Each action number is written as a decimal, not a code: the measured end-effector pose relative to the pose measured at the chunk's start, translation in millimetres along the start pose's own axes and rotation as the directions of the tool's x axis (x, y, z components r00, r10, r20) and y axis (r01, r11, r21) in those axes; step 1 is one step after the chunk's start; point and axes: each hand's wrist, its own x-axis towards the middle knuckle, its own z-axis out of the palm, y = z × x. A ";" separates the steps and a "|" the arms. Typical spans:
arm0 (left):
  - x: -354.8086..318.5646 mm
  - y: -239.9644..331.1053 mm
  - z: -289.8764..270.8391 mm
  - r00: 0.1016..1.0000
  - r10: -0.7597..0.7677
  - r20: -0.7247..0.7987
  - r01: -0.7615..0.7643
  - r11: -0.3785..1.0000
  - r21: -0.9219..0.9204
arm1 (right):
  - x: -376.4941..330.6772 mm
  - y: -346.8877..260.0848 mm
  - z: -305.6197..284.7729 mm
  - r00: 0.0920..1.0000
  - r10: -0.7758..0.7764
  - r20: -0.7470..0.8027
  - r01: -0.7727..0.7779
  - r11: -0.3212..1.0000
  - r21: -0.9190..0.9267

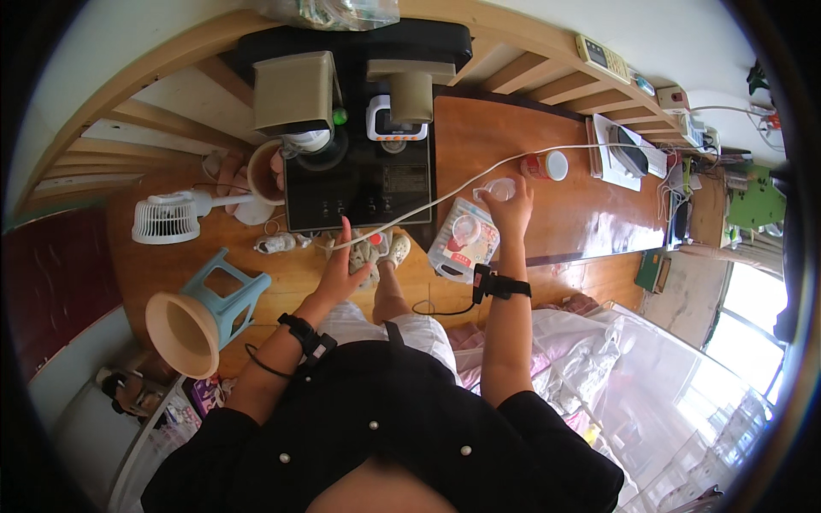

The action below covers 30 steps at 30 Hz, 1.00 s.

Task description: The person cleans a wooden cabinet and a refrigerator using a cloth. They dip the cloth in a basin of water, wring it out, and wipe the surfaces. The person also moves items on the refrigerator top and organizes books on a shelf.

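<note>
My right hand (pixel 512 209) pinches a small round clear plastic cup (pixel 501 189) over the edge of the brown table. Just below it stands a clear plastic case (pixel 446 250) with a handle and a printed front. A round clear lid-like piece (pixel 466 228) shows against the case. Further right is a jar (pixel 547 166) with a white lid and a red label. In front of the black cooktop, my left hand (pixel 344 265) is held with its fingers apart. A white cable (pixel 445 197) crosses the view and passes at the left hand's fingers; whether they touch cannot be told.
On the black cooktop (pixel 359 192) stand a beige box (pixel 293 92) and a white timer-like device (pixel 395 120). To the left are a white fan (pixel 167 218), a blue stool (pixel 227 291) and a beige basin (pixel 182 335). Papers (pixel 611 154) lie on the brown table (pixel 564 214).
</note>
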 end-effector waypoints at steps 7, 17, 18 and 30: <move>-5.7 -5.1 -4.6 0.997 -0.042 0.059 0.039 0.998 0.049 | 2.4 -79.5 -26.4 0.967 -0.192 0.164 0.081 0.851 0.519; -8.2 -15.7 -8.9 0.974 -0.104 0.201 0.097 0.994 0.042 | -32.7 -175.8 125.4 0.768 -0.512 0.386 0.364 0.843 0.395; -5.8 -15.4 -10.2 0.969 -0.119 0.218 0.116 0.993 0.028 | -30.1 -179.8 129.5 0.775 -0.514 0.367 0.387 0.845 0.368; 9.0 -17.9 -23.3 0.901 -0.248 0.356 0.214 0.968 0.133 | -81.9 -134.1 63.7 0.919 -0.393 0.013 0.348 0.828 0.439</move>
